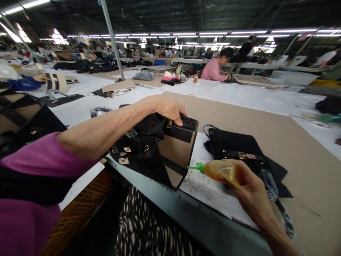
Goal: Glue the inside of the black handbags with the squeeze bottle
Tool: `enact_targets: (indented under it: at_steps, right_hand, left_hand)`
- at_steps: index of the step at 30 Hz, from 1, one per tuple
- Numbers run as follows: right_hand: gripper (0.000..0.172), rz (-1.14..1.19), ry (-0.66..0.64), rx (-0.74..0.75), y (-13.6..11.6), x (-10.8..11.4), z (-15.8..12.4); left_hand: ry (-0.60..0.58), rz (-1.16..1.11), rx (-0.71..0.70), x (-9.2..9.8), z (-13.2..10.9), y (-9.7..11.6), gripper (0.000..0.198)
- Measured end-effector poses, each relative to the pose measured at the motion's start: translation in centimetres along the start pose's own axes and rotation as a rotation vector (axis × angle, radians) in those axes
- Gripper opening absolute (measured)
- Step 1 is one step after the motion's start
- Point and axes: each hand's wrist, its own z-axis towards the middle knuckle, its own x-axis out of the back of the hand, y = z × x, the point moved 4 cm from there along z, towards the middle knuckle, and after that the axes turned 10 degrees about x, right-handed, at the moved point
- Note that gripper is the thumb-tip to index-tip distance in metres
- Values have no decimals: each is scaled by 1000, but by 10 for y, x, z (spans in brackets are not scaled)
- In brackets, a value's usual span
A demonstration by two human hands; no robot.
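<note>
My left hand [172,109] grips the upper edge of a black handbag [141,156], fingers closed near a gold zipper pull. The bag lies tilted at the table's front edge, and its open side shows a tan inner panel [177,145]. In my right hand [246,179] is a glue bottle [218,170] with amber liquid and a green nozzle. The nozzle's tip points left, at the rim of the bag's open side; whether it touches cannot be made out. Just behind the bottle lies a second black handbag [236,144] with a gold clasp and plastic-wrapped handles.
More black bags [29,121] stand at the left. An orange plastic basket [80,209] sits below the table edge. Brown cardboard [293,170] covers part of the white tabletop. Across the table a person in pink [213,71] works near a small orange bottle [195,78].
</note>
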Motion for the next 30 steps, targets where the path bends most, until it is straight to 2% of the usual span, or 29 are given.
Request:
enact_targets:
  at_steps: [6,11,16,21,25,27,30]
  right_hand:
    - [39,30,-40,-53,9,-7,-10]
    - [41,74,-35,-136,20,-12,-18]
    - [45,329,67,-285,42,-17,-27]
    - [47,655,226,-415,41,-21,-25]
    - [47,732,278,-399,31,-29,-12]
    - [47,667,281,-344,30,-34,-5]
    - [45,527,274,-250,37,-42,3]
  left_hand:
    - [20,19,14,-3,-7,6,27]
    - [128,127,82,-12,-27,27,22]
    - [203,213,115,-17,-55,34,19]
    - [249,264,191,-3,-76,22,21]
    - [280,331,228,1,-82,17,19]
    - [295,348,208,-6,-80,16,18]
    - [307,340,190,-28,-76,16,21]
